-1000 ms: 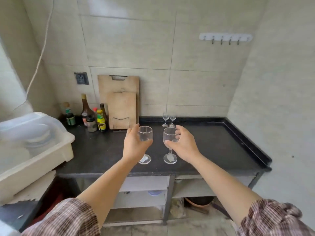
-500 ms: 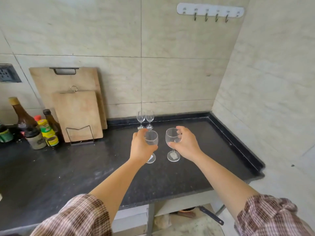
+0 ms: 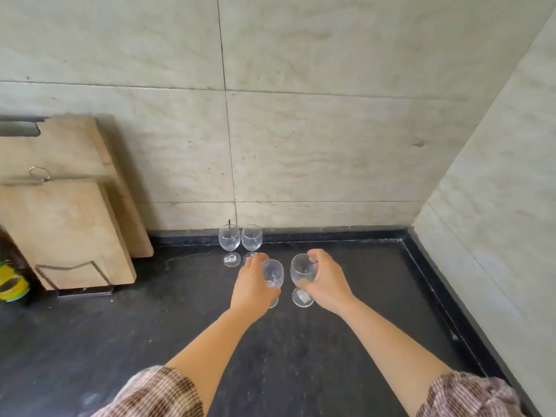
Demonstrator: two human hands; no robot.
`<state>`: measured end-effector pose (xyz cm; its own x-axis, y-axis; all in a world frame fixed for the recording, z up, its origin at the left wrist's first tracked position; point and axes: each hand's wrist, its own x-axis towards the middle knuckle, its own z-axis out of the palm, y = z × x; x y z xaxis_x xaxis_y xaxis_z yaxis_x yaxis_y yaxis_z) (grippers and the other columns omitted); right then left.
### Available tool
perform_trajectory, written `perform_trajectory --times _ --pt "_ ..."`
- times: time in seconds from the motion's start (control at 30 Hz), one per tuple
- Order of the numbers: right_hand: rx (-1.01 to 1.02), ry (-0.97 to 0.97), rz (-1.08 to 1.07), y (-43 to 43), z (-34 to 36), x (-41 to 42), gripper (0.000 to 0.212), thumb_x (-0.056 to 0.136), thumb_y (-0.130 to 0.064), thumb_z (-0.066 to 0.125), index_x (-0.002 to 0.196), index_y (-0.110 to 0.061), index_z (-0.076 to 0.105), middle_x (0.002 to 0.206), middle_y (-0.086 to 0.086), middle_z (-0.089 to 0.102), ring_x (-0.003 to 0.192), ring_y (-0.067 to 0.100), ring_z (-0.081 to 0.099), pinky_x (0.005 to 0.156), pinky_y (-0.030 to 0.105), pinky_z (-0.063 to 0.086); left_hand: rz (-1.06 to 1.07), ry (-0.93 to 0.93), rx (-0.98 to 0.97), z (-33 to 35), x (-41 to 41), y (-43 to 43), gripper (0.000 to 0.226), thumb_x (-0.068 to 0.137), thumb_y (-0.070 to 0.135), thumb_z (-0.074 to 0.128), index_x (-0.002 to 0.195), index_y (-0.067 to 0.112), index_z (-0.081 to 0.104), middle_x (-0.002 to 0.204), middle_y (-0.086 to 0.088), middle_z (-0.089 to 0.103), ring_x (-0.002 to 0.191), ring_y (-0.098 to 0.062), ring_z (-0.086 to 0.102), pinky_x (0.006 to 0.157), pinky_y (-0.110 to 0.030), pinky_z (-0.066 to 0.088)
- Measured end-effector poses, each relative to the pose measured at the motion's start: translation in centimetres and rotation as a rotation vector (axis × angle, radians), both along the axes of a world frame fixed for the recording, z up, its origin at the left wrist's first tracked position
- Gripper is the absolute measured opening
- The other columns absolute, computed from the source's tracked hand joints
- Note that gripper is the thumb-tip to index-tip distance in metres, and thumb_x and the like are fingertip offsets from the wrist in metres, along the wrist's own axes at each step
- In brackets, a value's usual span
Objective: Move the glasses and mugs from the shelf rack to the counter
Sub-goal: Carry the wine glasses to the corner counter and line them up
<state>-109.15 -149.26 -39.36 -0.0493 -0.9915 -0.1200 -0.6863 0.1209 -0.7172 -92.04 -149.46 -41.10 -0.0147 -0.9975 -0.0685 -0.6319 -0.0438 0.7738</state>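
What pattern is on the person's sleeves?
A fine brown-and-cream check on both fabric sleeves, seen best in the head view.

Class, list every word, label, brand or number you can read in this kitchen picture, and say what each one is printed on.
No text can be read.
Sticker on the foot of the wine glass in the right hand: too small to read.
Sticker on the foot of the back left wine glass: too small to read.
Yellow and green label on the bottle at the left edge: blurred and cut off.
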Motion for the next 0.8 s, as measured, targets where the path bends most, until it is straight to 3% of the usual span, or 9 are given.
perform_trajectory --times 0.13,0.23,0.33,0.43,0.8 --pt "0.027 0.027 0.054 -4.8 -2.6 -1.3 0.054 0.075 -0.026 0.079 0.117 -0.032 0.046 0.105 -0.020 0.047 0.097 0.006 0.051 0.079 0.020 0.042 -0.049 -0.098 0.020 -2.1 -1.3 -4.6 0.055 0.063 0.018 0.072 0.111 0.027 0.045 0.105 0.011 0.049 0.105 -0.017 0.046 0.074 -0.031 0.047" --pt "0.028 0.020 0.075 -7.8 -4.2 -2.1 0.050 0.076 -0.025 0.077 0.113 -0.036 0.046 0.101 -0.022 0.048 0.095 0.006 0.053 0.075 0.019 0.041 -0.092 -0.170 -0.003 -3.6 -1.9 -7.5 0.059 0.068 0.020 0.074 0.119 0.023 0.044 0.116 0.006 0.050 0.111 -0.019 0.045 0.085 -0.033 0.045" --pt "0.023 0.011 0.093 -10.3 -5.4 -2.7 0.047 0.074 -0.022 0.077 0.107 -0.036 0.046 0.097 -0.023 0.051 0.092 0.007 0.056 0.071 0.020 0.043 -0.124 -0.281 -0.084 -4.5 -2.4 -9.8 0.063 0.073 0.022 0.074 0.128 0.020 0.043 0.125 0.001 0.049 0.117 -0.023 0.043 0.098 -0.030 0.032" --pt "0.020 -0.003 0.097 -12.2 -6.3 -3.0 0.046 0.073 -0.022 0.077 0.099 -0.037 0.043 0.092 -0.021 0.054 0.086 0.008 0.058 0.068 0.021 0.046 -0.161 -0.414 -0.161 -5.0 -2.7 -11.5 0.062 0.076 0.025 0.071 0.131 0.020 0.042 0.127 0.004 0.048 0.120 -0.020 0.040 0.102 -0.030 0.020" --pt "0.009 -0.048 0.117 -15.8 -8.2 -2.9 0.058 0.074 -0.024 0.079 0.125 -0.024 0.050 0.117 -0.010 0.061 0.103 0.012 0.059 0.083 0.027 0.049 -0.148 -0.588 -0.206 -5.5 -2.5 -14.7 0.063 0.080 0.030 0.066 0.135 0.022 0.039 0.132 0.006 0.047 0.121 -0.016 0.041 0.099 -0.031 0.011"
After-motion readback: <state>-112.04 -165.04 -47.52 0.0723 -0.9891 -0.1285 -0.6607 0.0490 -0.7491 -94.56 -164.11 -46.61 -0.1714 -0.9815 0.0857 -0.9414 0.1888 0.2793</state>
